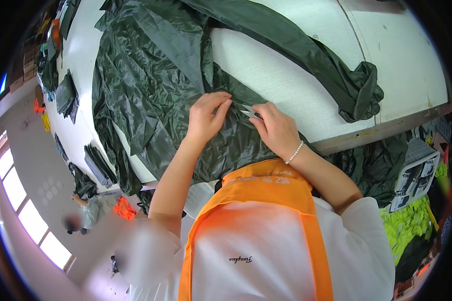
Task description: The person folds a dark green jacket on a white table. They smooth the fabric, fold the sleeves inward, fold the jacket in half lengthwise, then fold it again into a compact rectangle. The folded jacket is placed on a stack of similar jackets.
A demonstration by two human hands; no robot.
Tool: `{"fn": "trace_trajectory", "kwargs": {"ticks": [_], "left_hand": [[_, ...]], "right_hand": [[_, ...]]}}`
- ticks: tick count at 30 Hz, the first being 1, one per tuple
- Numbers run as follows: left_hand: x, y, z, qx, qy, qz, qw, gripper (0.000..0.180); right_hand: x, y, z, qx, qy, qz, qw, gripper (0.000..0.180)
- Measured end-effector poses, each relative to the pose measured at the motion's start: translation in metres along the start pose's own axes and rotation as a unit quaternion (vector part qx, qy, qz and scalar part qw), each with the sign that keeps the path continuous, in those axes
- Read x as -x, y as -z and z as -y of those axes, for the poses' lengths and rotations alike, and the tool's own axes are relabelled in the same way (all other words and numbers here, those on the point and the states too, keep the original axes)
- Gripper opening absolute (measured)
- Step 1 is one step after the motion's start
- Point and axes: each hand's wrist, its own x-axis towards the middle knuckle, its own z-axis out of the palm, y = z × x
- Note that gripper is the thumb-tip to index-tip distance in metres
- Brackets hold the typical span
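Observation:
A dark green, shiny garment with a raincoat look lies crumpled over the white table and hangs toward my waist. One long sleeve stretches away to the right and ends in a bunched cuff. My left hand pinches the garment's fabric between thumb and fingertips. Just right of it, my right hand grips small metal thread snips. Their two pointed blades stick out toward the left hand, slightly apart, over the fabric. The snips' handle is hidden inside my right hand.
The white table has a hard front edge at right. Folded dark green garments lie at left. Below the edge at right are a light crate and bright yellow-green cloth. Another person works at far left.

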Motion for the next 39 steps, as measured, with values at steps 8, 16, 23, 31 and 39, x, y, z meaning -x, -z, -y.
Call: {"fn": "trace_trajectory", "kwargs": {"ticks": [8,16,23,31,39], "left_hand": [[-0.006,-0.003,-0.001,0.011,0.02,-0.016,1.0,0.009],[-0.005,0.002,-0.003,0.053,0.021,-0.066,0.996,0.009],[-0.072,0.03,-0.041,0.05,0.024,-0.123,0.991,0.011],[-0.106,-0.014,0.017,0.328,0.182,-0.092,0.922,0.022],[-0.119,-0.02,0.012,0.279,0.169,-0.07,0.943,0.026]], "right_hand": [[-0.014,-0.003,-0.008,0.05,0.081,-0.005,0.995,0.017],[-0.021,0.005,-0.008,-0.003,0.036,-0.024,0.999,0.018],[-0.031,0.049,0.04,-0.303,-0.042,0.084,0.948,0.012],[-0.075,0.027,-0.035,-0.2,-0.194,-0.049,0.959,0.026],[-0.094,0.042,-0.02,0.171,0.028,-0.026,0.985,0.023]]}}
